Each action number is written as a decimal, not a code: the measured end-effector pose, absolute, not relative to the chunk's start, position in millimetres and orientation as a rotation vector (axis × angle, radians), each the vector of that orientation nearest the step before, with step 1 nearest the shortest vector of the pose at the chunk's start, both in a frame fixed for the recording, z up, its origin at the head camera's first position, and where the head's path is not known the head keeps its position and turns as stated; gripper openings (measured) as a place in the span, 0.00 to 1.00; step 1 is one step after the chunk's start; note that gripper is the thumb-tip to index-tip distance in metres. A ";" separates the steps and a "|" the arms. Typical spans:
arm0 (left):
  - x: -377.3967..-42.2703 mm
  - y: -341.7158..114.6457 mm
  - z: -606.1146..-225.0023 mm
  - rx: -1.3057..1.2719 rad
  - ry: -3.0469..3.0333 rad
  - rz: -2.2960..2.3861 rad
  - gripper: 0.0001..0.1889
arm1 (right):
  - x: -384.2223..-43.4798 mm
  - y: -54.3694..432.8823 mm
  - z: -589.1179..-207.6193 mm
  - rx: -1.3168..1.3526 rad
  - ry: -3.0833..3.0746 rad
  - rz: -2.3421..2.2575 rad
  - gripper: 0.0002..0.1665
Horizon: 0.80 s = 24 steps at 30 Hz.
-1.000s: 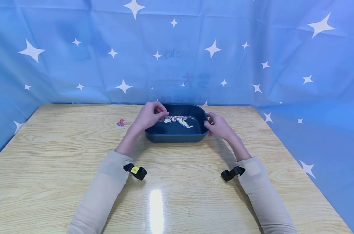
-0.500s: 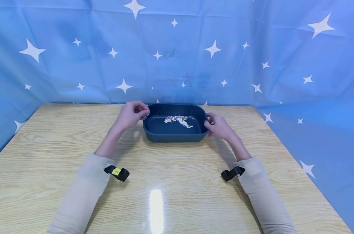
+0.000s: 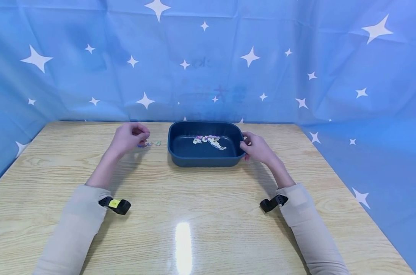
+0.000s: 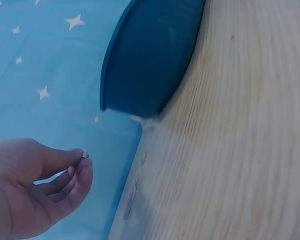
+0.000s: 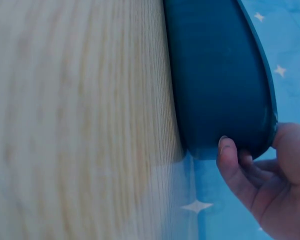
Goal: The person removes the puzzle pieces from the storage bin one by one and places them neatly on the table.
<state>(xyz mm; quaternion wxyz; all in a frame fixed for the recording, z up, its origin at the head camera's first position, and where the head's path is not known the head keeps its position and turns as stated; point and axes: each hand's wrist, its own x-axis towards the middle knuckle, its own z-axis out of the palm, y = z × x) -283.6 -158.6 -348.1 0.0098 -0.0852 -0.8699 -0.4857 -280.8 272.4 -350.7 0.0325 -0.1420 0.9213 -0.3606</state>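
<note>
My left hand [image 3: 129, 136] is over the table, left of a dark blue rectangular plastic basin [image 3: 204, 162]. Its thumb and fingertips pinch a small whitish piece [image 4: 84, 154], too small to identify. Below and beside this hand lie small flat coloured pieces [image 3: 149, 144], partly covered by the fingers, and a greenish piece [image 3: 158, 143]. At the basin's right end, my right hand [image 3: 257, 148] grips the wall, thumb and fingers on either side of the rim. Inside the basin lie white irregular flat pieces [image 3: 215, 143] with purple and blue edges.
The wooden table [image 3: 208, 198] extends toward me, with a bright light reflection on it. A blue cloth [image 3: 208, 76] with white stars hangs behind the table's far edge and along the sides. Black cameras [image 3: 120, 206] are strapped to both wrists.
My left hand has moved left from above the basin, past its left rim, to the small coloured pieces on the table. My right hand and the basin's contents have stayed put.
</note>
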 end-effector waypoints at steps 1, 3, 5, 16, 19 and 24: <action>-283.8 -162.8 -348.7 -0.253 -2.729 -1.502 0.10 | -280.7 272.6 -350.7 -0.436 2.836 -1.109 0.28; -283.6 -170.5 -349.5 -0.225 -2.755 -1.475 0.11 | -280.7 273.2 -351.0 -0.436 2.837 -1.107 0.28; -283.6 -177.0 -350.7 -0.192 -2.781 -1.454 0.12 | -281.0 273.8 -351.6 -0.434 2.836 -1.108 0.28; -282.4 -192.3 -359.8 -0.059 -2.885 -1.332 0.10 | -281.1 273.1 -351.7 -0.445 2.847 -1.102 0.28; -283.2 -193.9 -362.2 -0.052 -2.894 -1.303 0.10 | -280.7 273.2 -351.2 -0.443 2.843 -1.109 0.28; -285.5 -196.3 -367.4 -0.057 -2.910 -1.227 0.10 | -280.5 273.2 -350.3 -0.454 2.837 -1.111 0.28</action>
